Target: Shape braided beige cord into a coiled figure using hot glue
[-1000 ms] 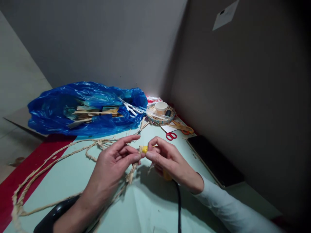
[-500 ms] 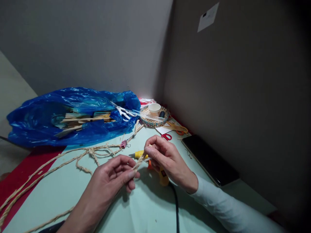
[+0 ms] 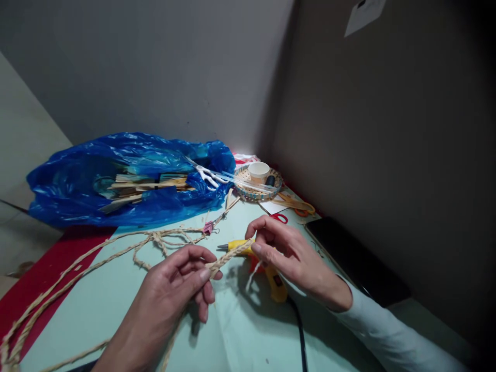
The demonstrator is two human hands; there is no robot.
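Head view, 2 hands at work on a straw braid. The left hand point(image 3: 174, 281), lower centre of the frame, is curled nearly closed, thumb and forefinger pinching the braided straw cord point(image 3: 227, 257) close to its free end. The right hand point(image 3: 289, 253), just right of centre, is also closed to a pinch, fingertips gripping the same cord slightly further along, so that a short span runs taut between the 2 hands. The cord sits in mid-frame, lifted just above the surface point(image 3: 240, 336); its long remainder trails left in loops across the pale green sheet toward the lower left corner.

Directly beneath the right hand lies a yellow glue gun point(image 3: 271, 276), nozzle pointing left, its black cable point(image 3: 300, 336) running to the bottom edge. A small pink clip point(image 3: 208, 228) holds the cord further back.

Working the end neatly probably calls for steady tension between both pinches, the grips kept close together so the strands do not unravel, and fingers kept clear of the nozzle.

Beyond, a blue plastic bag point(image 3: 77, 186) of wooden sticks fills the left middle; a woven tray point(image 3: 256, 191) carrying a paper cup point(image 3: 259, 171) stands in the corner, with red scissors point(image 3: 279, 218) nearby.
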